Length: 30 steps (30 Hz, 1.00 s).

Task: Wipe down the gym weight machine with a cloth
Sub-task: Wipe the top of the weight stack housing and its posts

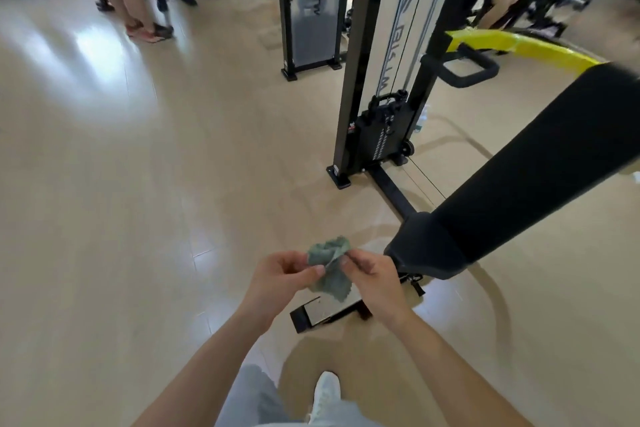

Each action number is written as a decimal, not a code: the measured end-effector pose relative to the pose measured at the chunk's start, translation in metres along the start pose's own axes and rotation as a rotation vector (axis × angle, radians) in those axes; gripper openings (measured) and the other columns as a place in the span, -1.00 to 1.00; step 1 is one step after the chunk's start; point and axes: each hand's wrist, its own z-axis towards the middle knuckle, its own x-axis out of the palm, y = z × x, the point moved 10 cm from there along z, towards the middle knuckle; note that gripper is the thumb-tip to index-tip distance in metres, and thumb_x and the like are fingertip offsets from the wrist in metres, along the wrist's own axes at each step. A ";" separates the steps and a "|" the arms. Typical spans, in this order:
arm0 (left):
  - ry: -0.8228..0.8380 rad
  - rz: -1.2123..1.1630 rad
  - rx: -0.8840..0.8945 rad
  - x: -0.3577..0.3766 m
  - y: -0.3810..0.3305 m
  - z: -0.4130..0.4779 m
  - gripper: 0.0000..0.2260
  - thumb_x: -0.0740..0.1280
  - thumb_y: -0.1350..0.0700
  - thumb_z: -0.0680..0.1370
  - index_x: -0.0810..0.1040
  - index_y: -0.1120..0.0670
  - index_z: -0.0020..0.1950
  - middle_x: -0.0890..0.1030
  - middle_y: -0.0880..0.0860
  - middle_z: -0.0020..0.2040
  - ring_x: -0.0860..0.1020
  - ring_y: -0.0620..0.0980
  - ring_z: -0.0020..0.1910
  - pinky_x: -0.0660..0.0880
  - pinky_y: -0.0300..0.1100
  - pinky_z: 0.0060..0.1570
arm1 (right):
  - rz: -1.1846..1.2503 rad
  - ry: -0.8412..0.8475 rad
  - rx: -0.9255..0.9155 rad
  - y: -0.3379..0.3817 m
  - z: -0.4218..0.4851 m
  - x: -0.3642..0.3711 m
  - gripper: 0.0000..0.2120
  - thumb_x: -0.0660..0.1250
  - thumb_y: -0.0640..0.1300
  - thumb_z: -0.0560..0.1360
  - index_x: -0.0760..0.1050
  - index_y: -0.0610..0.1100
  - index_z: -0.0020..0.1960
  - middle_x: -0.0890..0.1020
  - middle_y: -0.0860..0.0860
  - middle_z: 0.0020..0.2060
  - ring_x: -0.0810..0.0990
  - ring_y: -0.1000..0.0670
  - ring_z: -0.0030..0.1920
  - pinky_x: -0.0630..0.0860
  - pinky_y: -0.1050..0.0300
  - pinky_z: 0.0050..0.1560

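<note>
Over floor [138, 218], left hand [277, 279], right hand [375, 282] pinch cloth [327, 251].

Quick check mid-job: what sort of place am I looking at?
Very likely a gym: a tall black cable weight machine with a black weight stack, a long black padded bench beside it, and a second black-framed machine behind.

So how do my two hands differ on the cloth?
The left hand holds the green cloth bunched under its thumb, from its left; the right hand pinches only a thin fold with its fingers, from its right. Both hold it in the air, off the black pad.
</note>
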 end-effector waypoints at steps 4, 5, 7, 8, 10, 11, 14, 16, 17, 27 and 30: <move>-0.007 0.044 0.047 0.007 -0.024 0.030 -0.75 0.48 0.07 0.54 0.56 0.13 -0.28 0.53 0.03 -0.36 0.46 -0.05 -0.32 0.42 -0.21 -0.22 | 0.072 -0.058 0.042 0.010 0.017 -0.021 -0.81 0.29 -0.24 0.64 0.67 -0.29 0.00 0.67 0.16 -0.39 0.58 0.23 -0.45 0.44 0.43 -0.37; -0.014 0.043 0.052 0.008 -0.030 0.040 -0.73 0.46 0.06 0.56 0.55 0.14 -0.28 0.53 0.00 -0.38 0.46 -0.08 -0.35 0.41 -0.28 -0.28 | 0.105 -0.084 0.060 0.008 0.023 -0.026 -0.80 0.29 -0.23 0.64 0.67 -0.28 -0.01 0.68 0.14 -0.37 0.59 0.22 -0.42 0.45 0.41 -0.36; -0.023 0.067 0.062 0.010 -0.043 0.060 -0.69 0.43 0.01 0.58 0.55 0.19 -0.25 0.55 -0.06 -0.40 0.47 -0.15 -0.38 0.38 -0.33 -0.32 | 0.154 -0.182 0.087 0.006 0.036 -0.039 -0.79 0.30 -0.22 0.63 0.67 -0.25 -0.08 0.68 0.13 -0.37 0.60 0.21 -0.36 0.48 0.37 -0.34; -0.018 0.076 0.068 0.011 -0.050 0.070 -0.68 0.41 -0.02 0.59 0.54 0.18 -0.25 0.60 -0.07 -0.33 0.51 -0.16 -0.34 0.39 -0.30 -0.27 | 0.171 -0.233 0.105 0.007 0.043 -0.045 -0.78 0.32 -0.20 0.63 0.65 -0.25 -0.13 0.66 0.12 -0.39 0.58 0.20 -0.36 0.47 0.36 -0.34; -0.007 0.037 0.076 0.014 -0.065 0.092 -0.67 0.39 -0.04 0.60 0.53 0.15 -0.26 0.67 -0.11 -0.19 0.59 -0.20 -0.21 0.41 -0.27 -0.14 | 0.198 -0.302 0.144 0.008 0.059 -0.050 -0.75 0.33 -0.16 0.62 0.63 -0.28 -0.15 0.64 0.06 -0.38 0.56 0.15 -0.33 0.48 0.32 -0.30; 0.005 0.000 0.073 0.016 -0.073 0.103 -0.67 0.37 -0.01 0.61 0.54 0.18 -0.25 0.67 -0.10 -0.21 0.60 -0.22 -0.21 0.42 -0.28 -0.12 | 0.214 -0.314 0.153 0.011 0.068 -0.048 -0.75 0.33 -0.13 0.62 0.63 -0.27 -0.13 0.65 0.01 -0.34 0.57 0.12 -0.30 0.50 0.27 -0.26; 0.114 -0.124 0.037 0.024 -0.086 0.144 -0.62 0.30 -0.03 0.66 0.65 0.28 -0.10 0.70 0.17 -0.13 0.67 0.06 -0.12 0.57 -0.11 0.03 | 0.233 -0.325 0.144 0.022 0.102 -0.037 -0.69 0.37 -0.01 0.59 0.59 -0.28 -0.08 0.63 -0.21 -0.21 0.55 0.01 -0.22 0.49 0.09 -0.15; 0.235 -0.189 0.020 0.027 -0.095 0.175 -0.64 0.28 -0.03 0.66 0.66 0.26 -0.03 0.71 0.20 -0.09 0.69 0.16 -0.07 0.63 -0.05 0.00 | 0.187 -0.329 0.136 0.030 0.130 -0.030 -0.62 0.43 0.04 0.54 0.52 -0.31 -0.06 0.58 -0.25 -0.21 0.53 -0.02 -0.22 0.48 0.07 -0.16; 0.286 -0.191 0.020 0.025 -0.098 0.191 -0.70 0.32 0.01 0.64 0.64 0.24 -0.01 0.72 0.16 -0.08 0.69 0.15 -0.07 0.64 -0.06 -0.03 | 0.173 -0.337 0.132 0.034 0.145 -0.027 -0.63 0.45 0.01 0.52 0.50 -0.32 -0.05 0.58 -0.22 -0.23 0.55 -0.01 -0.23 0.50 0.11 -0.16; 0.662 -0.004 -0.011 -0.023 -0.131 0.344 -0.76 0.47 0.29 0.52 0.60 0.16 0.17 0.71 0.17 -0.05 0.70 0.09 -0.09 0.62 -0.12 -0.17 | 0.115 -0.493 0.220 0.073 0.279 0.014 -0.95 0.43 -0.16 0.56 0.63 -0.15 -0.02 0.70 -0.06 -0.14 0.69 -0.07 -0.07 0.65 0.10 -0.07; 0.779 0.050 0.069 -0.026 -0.170 0.376 -0.82 0.48 0.21 0.54 0.65 0.26 0.10 0.70 0.18 -0.08 0.68 0.06 -0.10 0.59 -0.16 -0.11 | 0.108 -0.531 0.179 0.096 0.316 0.009 -0.95 0.42 -0.20 0.57 0.66 -0.11 -0.03 0.72 -0.02 -0.12 0.70 -0.01 -0.05 0.65 0.08 -0.01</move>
